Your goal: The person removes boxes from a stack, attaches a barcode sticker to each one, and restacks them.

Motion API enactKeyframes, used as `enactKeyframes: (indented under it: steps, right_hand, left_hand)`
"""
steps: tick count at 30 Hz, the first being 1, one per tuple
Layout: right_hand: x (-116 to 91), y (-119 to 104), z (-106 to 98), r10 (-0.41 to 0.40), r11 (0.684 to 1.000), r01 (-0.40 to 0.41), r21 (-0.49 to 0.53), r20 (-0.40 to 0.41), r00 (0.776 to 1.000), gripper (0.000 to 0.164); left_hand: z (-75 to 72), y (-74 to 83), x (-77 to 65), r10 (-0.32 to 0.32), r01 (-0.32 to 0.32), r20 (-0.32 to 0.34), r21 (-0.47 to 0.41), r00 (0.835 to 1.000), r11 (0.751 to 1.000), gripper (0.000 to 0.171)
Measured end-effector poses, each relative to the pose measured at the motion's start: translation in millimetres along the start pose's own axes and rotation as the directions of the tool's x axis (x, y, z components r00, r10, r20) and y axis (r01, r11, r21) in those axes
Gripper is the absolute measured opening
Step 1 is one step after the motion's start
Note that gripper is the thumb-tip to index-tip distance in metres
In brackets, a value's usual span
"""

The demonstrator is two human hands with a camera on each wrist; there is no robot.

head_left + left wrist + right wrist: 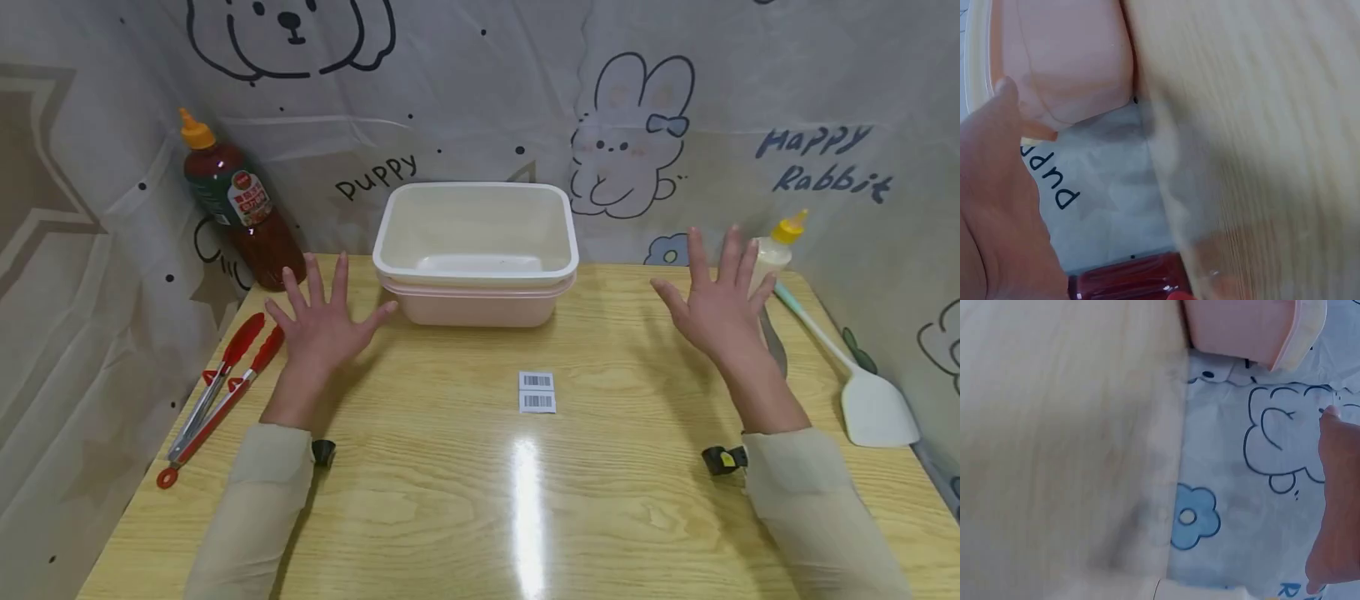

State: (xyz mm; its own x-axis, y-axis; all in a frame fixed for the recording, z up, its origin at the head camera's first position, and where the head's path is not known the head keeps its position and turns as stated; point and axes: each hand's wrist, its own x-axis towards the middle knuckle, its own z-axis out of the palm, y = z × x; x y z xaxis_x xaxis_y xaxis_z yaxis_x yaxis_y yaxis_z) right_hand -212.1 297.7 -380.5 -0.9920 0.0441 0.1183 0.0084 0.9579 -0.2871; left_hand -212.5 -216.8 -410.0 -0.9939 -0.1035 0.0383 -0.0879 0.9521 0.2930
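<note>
- Spreading all their fingers, two bare hands were well apart over one wood-look table (420,500), both gripping nothing.
- Left hand (318,329): thumb right by one pink bin (476,308); couldn't tell if it touched. One red-brown sauce bottle (243,212) leaned behind the fingers, and one pair of red tongs (213,421) lay just outside the wrist.
- Right hand (720,317): one small bottle (772,254) with a yellow cap was behind its fingers, plus one grey thing (775,346) mostly hidden by the hand. One white spatula (877,408) lay further right.
- Between the hands, at the back: two bins total, with one white bin (476,225) nested in the pink one. Nearer the front lay one white slip (537,392) with two barcodes.
- Behind everything hung a cartoon-print cloth (480,83).
- Only the head view got the slip, spatula and whole tongs. Left wrist cam caught the pink bin's end wall up close, with the thumb across its rim; right wrist cam caught the opposite end.
</note>
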Motion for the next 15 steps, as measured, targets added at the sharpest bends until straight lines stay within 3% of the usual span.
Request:
enactKeyframes:
  steps: [7, 12, 15]
  right_hand:
    - [25, -40, 4, -0.097, 0.984, 0.092, 0.152, 0.025, 0.995, 0.087]
    - [40, -68, 1, -0.166, 0.936, 0.137, 0.324, 0.062, 0.984, 0.086]
    - [50, -82, 1, -0.167, 0.898, 0.113, 0.425, 0.091, 0.982, 0.085]
  left_hand:
    - [2.6, 0.0, 15.3, 0.03, -0.014, 0.101, -0.158, 0.994, 0.987, 0.115]
    - [0.6, 4.9, 20.8, 0.076, -0.039, 0.134, -0.262, 0.988, 0.964, 0.11]
    - [-1.4, 8.8, 23.7, 0.106, -0.058, 0.142, -0.308, 0.984, 0.95, 0.11]
